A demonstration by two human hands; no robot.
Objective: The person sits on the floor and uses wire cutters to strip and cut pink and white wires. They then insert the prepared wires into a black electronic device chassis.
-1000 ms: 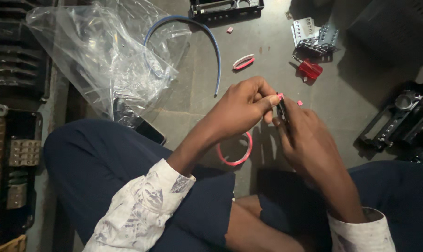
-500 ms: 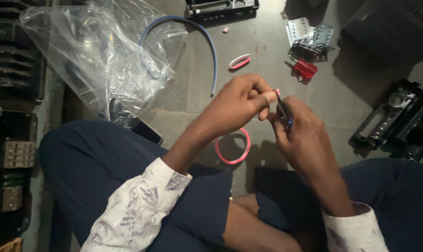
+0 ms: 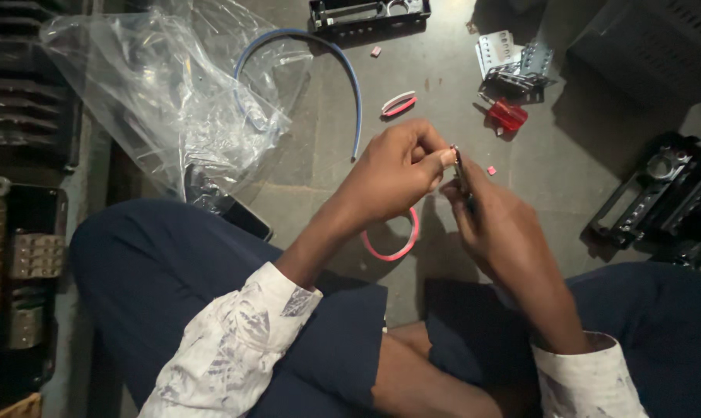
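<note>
My left hand (image 3: 397, 166) and my right hand (image 3: 494, 220) meet above the floor, in front of my crossed legs. Between them stands a small dark, thin tool-like object (image 3: 460, 172). My right hand grips its lower part; the fingertips of my left hand pinch its top end. What sits at the tip is too small to make out. A pink ring (image 3: 393, 244) lies on the floor under my hands, partly hidden by the left hand.
A clear plastic bag (image 3: 172, 93) lies at the upper left with a blue curved tube (image 3: 331, 66) beside it. A pink-and-white ring (image 3: 398, 103), a red-handled tool (image 3: 507, 114), metal brackets (image 3: 505, 54) and black housings (image 3: 660, 197) (image 3: 366, 14) lie around.
Both hands have stayed together on the small object, with only slight finger shifts. The view has drifted a little.
</note>
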